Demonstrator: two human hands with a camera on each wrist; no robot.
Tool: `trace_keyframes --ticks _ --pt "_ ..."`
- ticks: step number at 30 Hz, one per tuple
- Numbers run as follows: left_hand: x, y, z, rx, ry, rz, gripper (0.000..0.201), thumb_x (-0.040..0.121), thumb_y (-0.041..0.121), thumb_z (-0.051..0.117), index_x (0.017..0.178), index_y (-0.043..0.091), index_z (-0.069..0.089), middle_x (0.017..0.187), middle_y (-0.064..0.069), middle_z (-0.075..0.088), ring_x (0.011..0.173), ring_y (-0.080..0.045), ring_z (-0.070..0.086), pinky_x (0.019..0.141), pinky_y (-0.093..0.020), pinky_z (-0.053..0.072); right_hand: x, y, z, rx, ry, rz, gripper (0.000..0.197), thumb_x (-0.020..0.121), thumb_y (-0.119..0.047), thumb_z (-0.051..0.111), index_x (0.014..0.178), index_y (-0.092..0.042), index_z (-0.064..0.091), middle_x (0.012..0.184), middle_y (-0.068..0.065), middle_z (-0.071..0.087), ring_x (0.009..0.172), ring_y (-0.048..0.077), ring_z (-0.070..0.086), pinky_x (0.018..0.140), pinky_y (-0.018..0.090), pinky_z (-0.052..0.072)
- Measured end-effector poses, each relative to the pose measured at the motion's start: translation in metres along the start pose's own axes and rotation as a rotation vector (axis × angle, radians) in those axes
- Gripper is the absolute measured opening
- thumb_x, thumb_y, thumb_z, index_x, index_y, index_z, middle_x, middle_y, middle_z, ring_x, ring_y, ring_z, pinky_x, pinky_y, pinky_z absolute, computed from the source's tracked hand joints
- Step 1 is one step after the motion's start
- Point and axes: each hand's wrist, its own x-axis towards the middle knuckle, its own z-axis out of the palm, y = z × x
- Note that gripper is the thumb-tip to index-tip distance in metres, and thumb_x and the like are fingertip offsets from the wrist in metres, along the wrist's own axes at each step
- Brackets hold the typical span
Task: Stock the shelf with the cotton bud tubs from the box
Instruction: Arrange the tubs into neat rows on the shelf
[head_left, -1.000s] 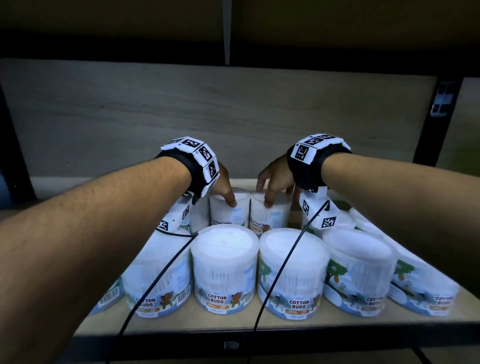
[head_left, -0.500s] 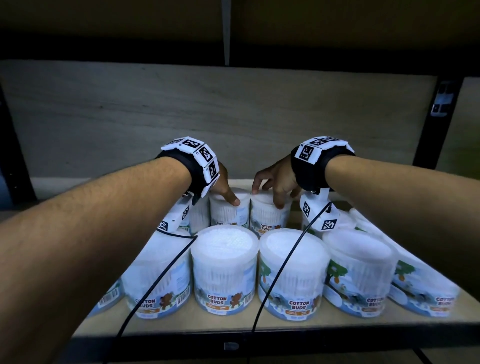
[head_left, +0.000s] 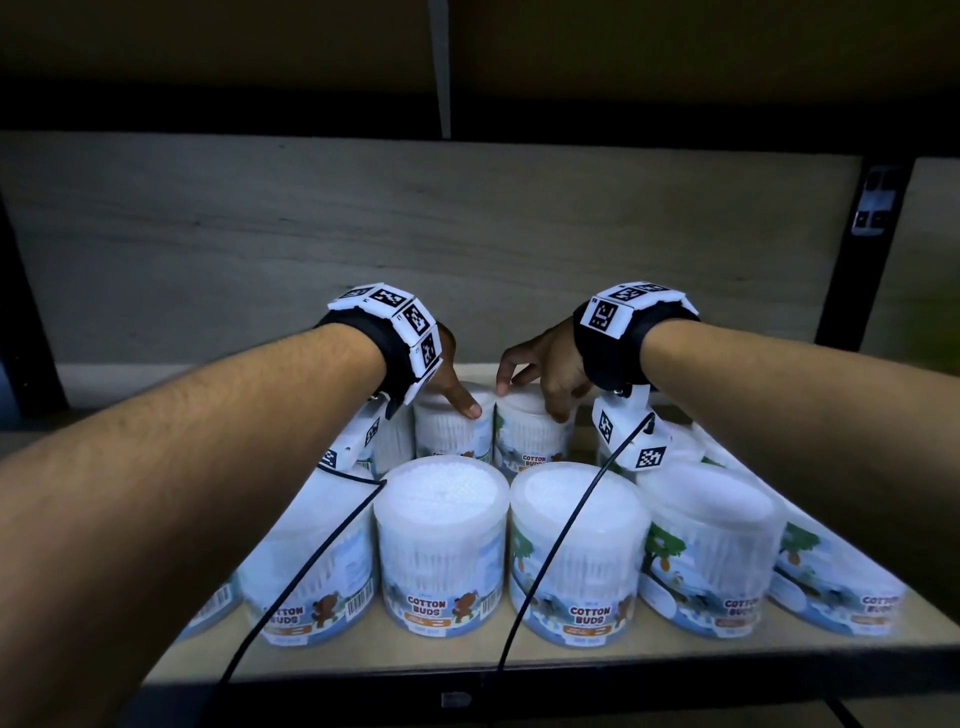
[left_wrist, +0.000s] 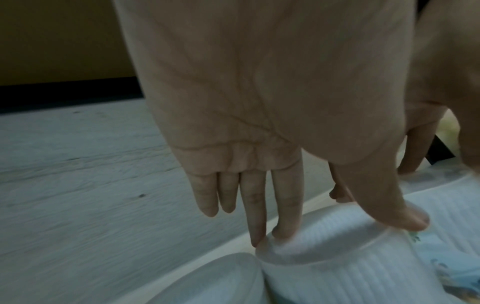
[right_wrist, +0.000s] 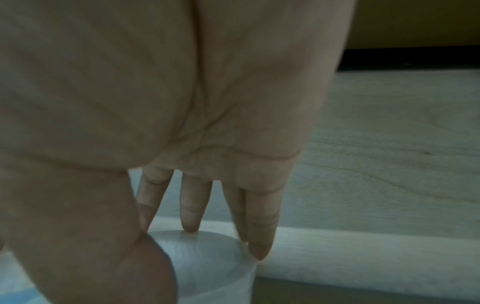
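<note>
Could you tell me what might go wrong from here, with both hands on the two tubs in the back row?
1. The left hand and right hand touch only the lids of the left back tub and right back tub with fingertips; a push could tip one.
2. The wrist cables trail over the front tubs and might drag one toward the shelf edge.
3. The tubs stand tightly packed, so nudging one may shift its neighbours.

I see clear round cotton bud tubs (head_left: 440, 545), white-lidded with blue labels, standing upright in two touching rows on the shelf (head_left: 332, 659), lower centre of frame.
</note>
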Motion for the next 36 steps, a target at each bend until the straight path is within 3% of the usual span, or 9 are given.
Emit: trace_keyframes --ticks 5,11,16,22,26,28,31,33,36 --pt "-0.004 0.006 -0.001 0.005 0.047 -0.03 0.068 0.065 0.081 0.063 0.066 0.014 0.055 0.068 0.0 0.06 0.068 -0.017 0.055 0.073 -0.03 0.043 -0.001 -0.004 0.0 0.038 0.016 -0.003 0.066 0.077 0.001 0.074 0.128 -0.036 0.054 0.14 0.0 0.055 0.12 0.025 0.06 0.082 0.03 0.055" --pt "-0.021 0.012 -0.003 0.016 0.019 -0.063 0.059 0.073 0.075 0.062 0.068 0.016 0.054 0.07 0.001 0.058 0.082 -0.02 0.058 0.08 -0.03 0.044 -0.009 -0.006 0.002 0.074 0.027 -0.011 0.059 0.079 -0.003 0.075 0.128 -0.031 0.057 0.141 0.002 0.052 0.122 0.025 0.056 0.098 0.041 0.054" --pt "-0.035 0.013 -0.005 0.019 0.003 -0.061 0.058 0.068 0.077 0.065 0.069 0.019 0.057 0.073 0.003 0.061 0.084 -0.021 0.06 0.087 -0.032 0.047 -0.021 -0.008 0.003 0.084 0.028 -0.033 0.056 0.08 -0.007 0.076 0.127 -0.031 0.06 0.141 0.0 0.052 0.12 0.021 0.056 0.094 0.036 0.056" --pt "-0.048 0.015 -0.003 -0.003 -0.018 -0.057 0.062 0.068 0.077 0.064 0.077 0.016 0.069 0.091 -0.003 0.074 0.077 -0.018 0.058 0.071 -0.028 0.043 -0.037 -0.011 0.004 0.058 -0.001 -0.057 0.055 0.082 -0.01 0.075 0.129 -0.032 0.057 0.141 -0.002 0.054 0.094 0.014 0.059 0.065 0.02 0.054" --pt "-0.062 0.017 -0.002 0.01 0.042 -0.044 0.059 0.071 0.074 0.066 0.069 0.015 0.062 0.075 0.0 0.061 0.075 -0.02 0.054 0.067 -0.028 0.039 -0.045 -0.013 0.005 0.06 -0.021 -0.067 0.054 0.082 -0.01 0.074 0.128 -0.033 0.058 0.14 -0.001 0.054 0.085 0.013 0.06 0.056 0.016 0.054" --pt "-0.071 0.018 -0.003 0.003 0.039 -0.031 0.059 0.072 0.073 0.065 0.074 0.015 0.065 0.078 -0.002 0.061 0.073 -0.02 0.052 0.063 -0.028 0.037 -0.05 -0.013 0.007 0.075 -0.025 -0.071 0.052 0.082 -0.009 0.073 0.127 -0.032 0.059 0.138 0.001 0.056 0.082 0.014 0.06 0.054 0.015 0.053" --pt "-0.08 0.02 -0.005 0.008 0.001 -0.027 0.058 0.077 0.07 0.062 0.09 0.014 0.071 0.092 -0.005 0.07 0.078 -0.02 0.053 0.061 -0.026 0.036 -0.054 -0.013 0.009 0.114 -0.03 -0.075 0.052 0.084 -0.003 0.071 0.128 -0.028 0.059 0.136 0.004 0.058 0.083 0.015 0.06 0.06 0.019 0.054" --pt "-0.082 0.021 -0.003 0.021 0.01 -0.026 0.052 0.082 0.064 0.062 0.091 0.013 0.07 0.091 -0.003 0.067 0.079 -0.019 0.054 0.061 -0.026 0.036 -0.054 -0.013 0.011 0.156 -0.044 -0.077 0.052 0.084 0.001 0.069 0.128 -0.026 0.059 0.136 0.006 0.058 0.089 0.02 0.06 0.063 0.023 0.055" --pt "-0.086 0.02 -0.002 0.022 0.007 -0.013 0.046 0.085 0.056 0.063 0.093 0.011 0.07 0.087 -0.002 0.061 0.08 -0.019 0.053 0.068 -0.027 0.038 -0.052 -0.011 0.013 0.205 -0.065 -0.075 0.053 0.082 0.004 0.068 0.125 -0.025 0.062 0.137 0.009 0.058 0.097 0.024 0.06 0.082 0.036 0.057"
